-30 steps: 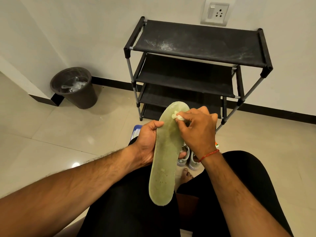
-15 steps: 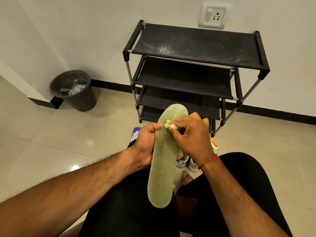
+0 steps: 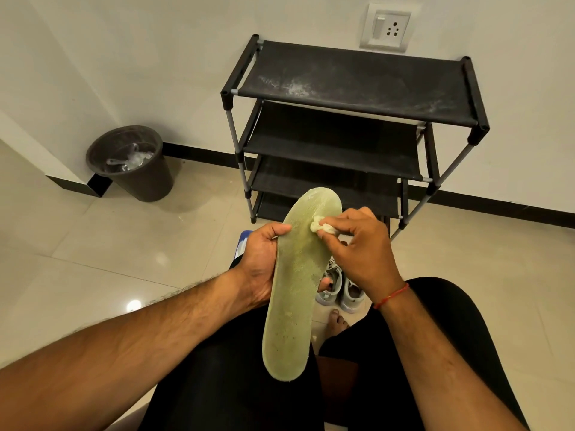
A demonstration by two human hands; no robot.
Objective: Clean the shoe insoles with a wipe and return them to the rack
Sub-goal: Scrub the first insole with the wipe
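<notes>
A long pale green insole point(image 3: 295, 284) stands tilted over my lap, toe end pointing away toward the rack. My left hand point(image 3: 261, 262) grips its left edge near the middle, thumb on top. My right hand point(image 3: 357, 250) pinches a small crumpled white wipe point(image 3: 323, 227) and presses it on the insole's toe area. The black shoe rack point(image 3: 354, 85) with several fabric shelves stands against the wall just beyond the insole.
A dark waste bin point(image 3: 133, 163) with clear plastic inside sits on the floor at the left by the wall corner. A pair of pale shoes point(image 3: 342, 290) lies on the tiles between my knees. A blue and white item point(image 3: 241, 242) peeks out behind my left hand.
My right hand slid the wipe across the toe area, first left and down, then back toward the right edge. The left hand kept its grip on the insole.
</notes>
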